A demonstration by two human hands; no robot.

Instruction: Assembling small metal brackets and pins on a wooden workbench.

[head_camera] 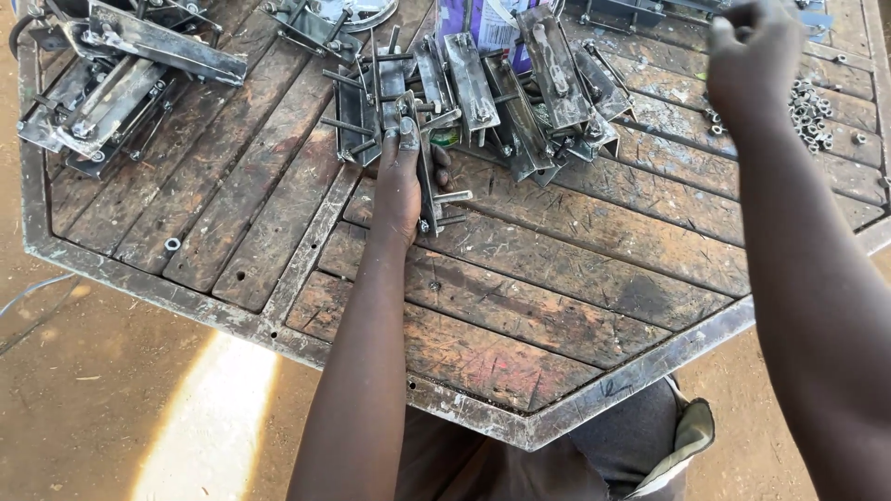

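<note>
My left hand (401,181) grips a flat metal bracket with bolts (429,190), stood on edge on the wooden table top (557,278) at the front of a row of similar metal brackets (492,93). My right hand (754,56) is raised at the upper right, fingers pinched together above a scatter of small metal nuts (812,111). Whether the fingers hold a nut I cannot tell.
Another pile of metal brackets (111,83) lies at the table's upper left. A purple carton (473,23) stands behind the middle row. A lone nut (172,245) sits near the left rim. The table has a steel frame edge (631,380); dirt ground lies below.
</note>
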